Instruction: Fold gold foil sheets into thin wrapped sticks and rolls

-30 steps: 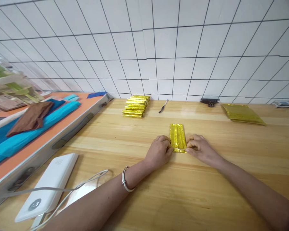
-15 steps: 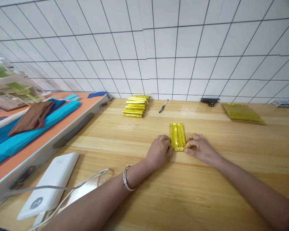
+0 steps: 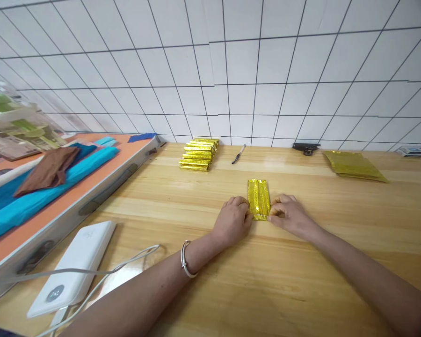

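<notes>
Both hands [image 3: 233, 218] [image 3: 290, 216], nearly closed, pinch the gold foil [image 3: 258, 196] between them.

Thumb of right hand [image 3: 290, 215] is brought slightly inward at near right corner of gold foil [image 3: 258, 199]; less of corner is seen than second ago. Bright glint along foil's near strip is dulled since half second ago. Whole view is shifted slightly.
</notes>
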`<act>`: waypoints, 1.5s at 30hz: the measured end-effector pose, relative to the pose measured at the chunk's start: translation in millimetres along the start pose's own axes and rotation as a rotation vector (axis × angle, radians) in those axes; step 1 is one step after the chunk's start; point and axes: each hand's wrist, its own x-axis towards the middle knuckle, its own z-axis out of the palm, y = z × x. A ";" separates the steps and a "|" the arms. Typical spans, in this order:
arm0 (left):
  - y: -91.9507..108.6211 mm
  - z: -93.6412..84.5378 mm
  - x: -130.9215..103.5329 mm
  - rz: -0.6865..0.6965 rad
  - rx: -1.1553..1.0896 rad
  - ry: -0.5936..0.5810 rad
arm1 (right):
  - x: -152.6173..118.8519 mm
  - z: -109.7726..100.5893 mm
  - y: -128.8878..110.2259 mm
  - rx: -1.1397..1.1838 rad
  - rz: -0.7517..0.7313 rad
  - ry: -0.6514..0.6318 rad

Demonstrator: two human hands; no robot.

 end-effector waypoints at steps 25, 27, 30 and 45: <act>19.7 -11.5 -12.0 0.478 0.365 -0.225 | 3.0 4.0 6.4 -0.034 -0.013 0.003; 22.9 -11.7 -15.6 0.462 0.386 -0.232 | 2.2 0.4 10.1 0.003 -0.055 -0.019; 25.4 -13.1 -19.1 0.461 0.401 -0.250 | 1.0 -6.1 17.4 0.093 -0.149 -0.092; 31.3 -16.7 -20.3 0.437 0.442 -0.267 | 5.4 -2.9 22.0 0.071 -0.113 -0.075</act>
